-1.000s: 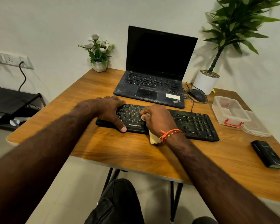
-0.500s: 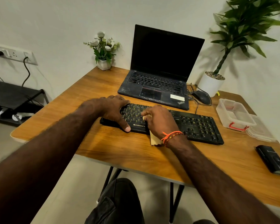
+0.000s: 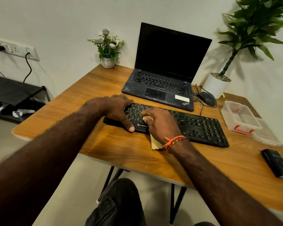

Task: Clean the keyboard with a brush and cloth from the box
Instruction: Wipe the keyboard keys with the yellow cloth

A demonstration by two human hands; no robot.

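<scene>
The black keyboard (image 3: 194, 126) is laid across the middle of the wooden counter (image 3: 91, 88), just near of the open laptop (image 3: 163, 75). Its left end is held by the left hand (image 3: 116, 110): fingers curled over the far edge, thumb pressed on the near edge. The right hand (image 3: 160, 123) is set on the keys approx. at the kbd's left-centre, fingers curled round a yellowish cloth (image 3: 155, 144), w/ 1 corner seen at the fingertips and the rest trailing out under the wrist onto the counter. An orange thread band (image 3: 174, 141) is worn on that wrist.

At right, a clear plastic box (image 3: 240, 118) w/ red clasp is placed near the kbd's right end, its lid (image 3: 268, 136) laid just beside it. A dark flat object (image 3: 278, 163) is seen nearer, at the right edge. Far side: mouse (image 3: 206, 98), white potted plant (image 3: 217, 85), small flower pot (image 3: 108, 61).
</scene>
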